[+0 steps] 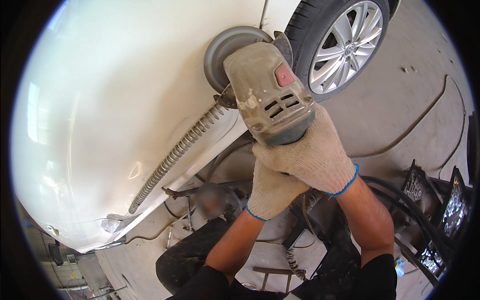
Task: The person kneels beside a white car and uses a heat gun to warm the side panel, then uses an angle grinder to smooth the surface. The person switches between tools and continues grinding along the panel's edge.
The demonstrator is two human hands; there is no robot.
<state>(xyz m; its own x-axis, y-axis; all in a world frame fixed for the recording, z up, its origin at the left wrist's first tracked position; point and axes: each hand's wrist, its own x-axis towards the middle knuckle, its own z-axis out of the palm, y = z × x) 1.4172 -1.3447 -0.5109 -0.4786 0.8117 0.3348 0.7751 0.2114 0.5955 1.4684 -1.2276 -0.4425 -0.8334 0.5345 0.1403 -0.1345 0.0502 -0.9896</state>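
Both my hands wear cream knitted gloves with blue cuffs and grip a worn, dusty angle grinder [267,90] with a red button and vent slots. My right hand [315,155] wraps the rear of its body. Lower and partly behind it, my left hand [275,190] is closed round the handle, which the gloves mostly hide. The grinder's round grey disc [216,60] lies at the white car panel [115,100], close to a wheel; I cannot tell whether it touches. A long coiled metal wire [175,157] runs along the panel's lower part, from below the disc to a greyish patch [112,223].
The car wheel [345,50], with silver spokes, stands just right of the grinder. A thin hose [400,142] curves over the concrete floor [385,120]. Black cables [400,197] and dark metal plates [447,200] lie at the right. Rods and cords lie beneath the car's edge.
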